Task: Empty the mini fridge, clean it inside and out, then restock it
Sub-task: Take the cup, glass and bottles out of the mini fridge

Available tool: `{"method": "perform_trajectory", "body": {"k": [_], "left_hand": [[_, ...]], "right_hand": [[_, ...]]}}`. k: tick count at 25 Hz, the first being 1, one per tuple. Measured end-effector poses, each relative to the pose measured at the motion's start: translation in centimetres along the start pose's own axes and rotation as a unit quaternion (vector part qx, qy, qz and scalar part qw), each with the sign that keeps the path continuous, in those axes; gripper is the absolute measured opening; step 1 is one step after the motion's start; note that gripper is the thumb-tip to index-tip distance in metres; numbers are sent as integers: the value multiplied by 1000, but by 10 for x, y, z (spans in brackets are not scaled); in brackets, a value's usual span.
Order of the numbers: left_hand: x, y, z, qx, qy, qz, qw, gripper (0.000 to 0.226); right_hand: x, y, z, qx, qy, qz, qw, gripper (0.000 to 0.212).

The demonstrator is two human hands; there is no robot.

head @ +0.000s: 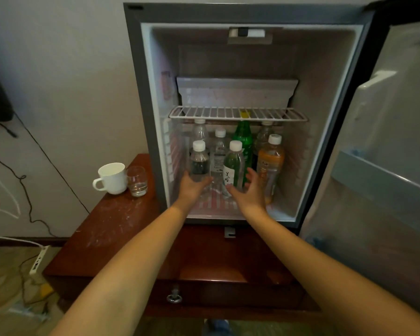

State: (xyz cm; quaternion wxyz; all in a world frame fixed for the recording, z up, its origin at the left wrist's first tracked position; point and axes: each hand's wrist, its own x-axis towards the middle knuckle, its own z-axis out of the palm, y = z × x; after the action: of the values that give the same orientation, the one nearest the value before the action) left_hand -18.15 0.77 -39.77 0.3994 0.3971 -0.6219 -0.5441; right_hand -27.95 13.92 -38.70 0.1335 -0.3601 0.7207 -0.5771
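1. Standing on the wooden counter [102, 229], the mini fridge [247, 14] has its door [383, 146] swung wide beyond the right hand.
2. Bottles fill the lower compartment under the wire shelf [238, 113], just ahead of both hands.
3. Left hand [194, 186]: spread wide, fingertips at the dark-label bottle [199, 160]; not closed on it.
4. Right hand [250, 190]: spread wide, between the green-tea bottle [233, 166] and the orange bottle [270, 166]; holding nothing.
5. Left of the left hand: white mug [112, 178] touching a glass [137, 181].
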Motion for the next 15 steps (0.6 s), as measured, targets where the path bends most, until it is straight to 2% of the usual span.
{"method": "perform_trajectory", "body": {"k": [3, 6, 8, 11, 15], "left_hand": [[10, -14, -4, 27, -9, -5, 1000, 77], [8, -19, -3, 36, -27, 22, 999, 62], [5, -16, -2, 49, -18, 47, 998, 61], [-1, -14, -4, 52, 12, 81, 995, 62], [-37, -3, -10, 6, 3, 130, 992, 60]], "right_hand": [[25, 14, 24, 18, 33, 22, 999, 87], [46, 28, 43, 25, 76, 31, 996, 74], [52, 27, 48, 19, 93, 34, 995, 71], [48, 22, 42, 38, 82, 34, 995, 66], [19, 6, 20, 88, 63, -33, 994, 60]]}}
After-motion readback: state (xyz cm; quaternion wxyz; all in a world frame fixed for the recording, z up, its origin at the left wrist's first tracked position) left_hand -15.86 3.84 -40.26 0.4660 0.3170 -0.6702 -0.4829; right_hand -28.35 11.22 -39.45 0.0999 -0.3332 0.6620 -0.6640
